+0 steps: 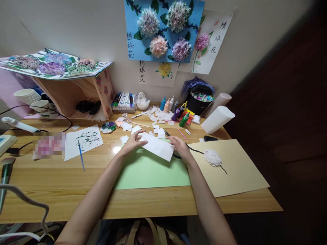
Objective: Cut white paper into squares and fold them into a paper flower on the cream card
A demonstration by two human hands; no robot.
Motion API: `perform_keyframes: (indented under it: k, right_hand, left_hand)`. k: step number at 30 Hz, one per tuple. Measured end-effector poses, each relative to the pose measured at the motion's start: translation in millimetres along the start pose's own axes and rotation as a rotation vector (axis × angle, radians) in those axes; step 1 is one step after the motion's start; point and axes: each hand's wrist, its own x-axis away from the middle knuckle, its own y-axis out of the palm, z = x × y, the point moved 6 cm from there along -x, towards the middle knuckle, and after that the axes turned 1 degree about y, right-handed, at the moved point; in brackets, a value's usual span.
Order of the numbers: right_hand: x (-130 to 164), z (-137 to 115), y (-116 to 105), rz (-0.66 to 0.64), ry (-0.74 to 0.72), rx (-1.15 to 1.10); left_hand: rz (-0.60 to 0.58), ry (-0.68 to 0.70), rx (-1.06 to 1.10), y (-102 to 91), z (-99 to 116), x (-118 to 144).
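Note:
A folded-looking white strip of paper (157,146) is held up over a green sheet (153,175). My left hand (133,143) pinches its left end between thumb and fingers. At the right end, the fingers of my right hand (181,148) are closed on the paper's upper corner. Behind the right hand, partly hidden, a black loop (176,156) that looks like a scissor handle rests on the green sheet. Beyond the hands, cut white paper scraps (159,117) are scattered on the wooden table (97,183).
On the right, a beige sheet (237,170) carries a white paper flower (212,158) with a drawn black stem. Paint bottles (184,119), markers (124,100) and a black bucket (196,103) line the wall. Leftward lie a painted sheet (85,141) and a blue brush (81,157).

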Motion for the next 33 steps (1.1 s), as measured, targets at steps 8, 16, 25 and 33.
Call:
perform_keyframes:
  k: [8, 16, 25, 33]
  right_hand:
    - [7, -3, 32, 0.076, -0.156, 0.059]
    - [11, -14, -8, 0.269, -0.111, 0.327]
    - [9, 7, -40, 0.401, -0.011, 0.924]
    - [15, 1, 29, -0.117, 0.054, -0.144]
  left_hand:
    - [0.116, -0.043, 0.381, 33.5, -26, -3]
    - [0.305, -0.009, 0.197, 36.5, -36, 1]
    - [0.537, 0.104, 0.048, -12.5, -24, -2]
    - [0.732, 0.156, 0.055, -48.2, -24, -4]
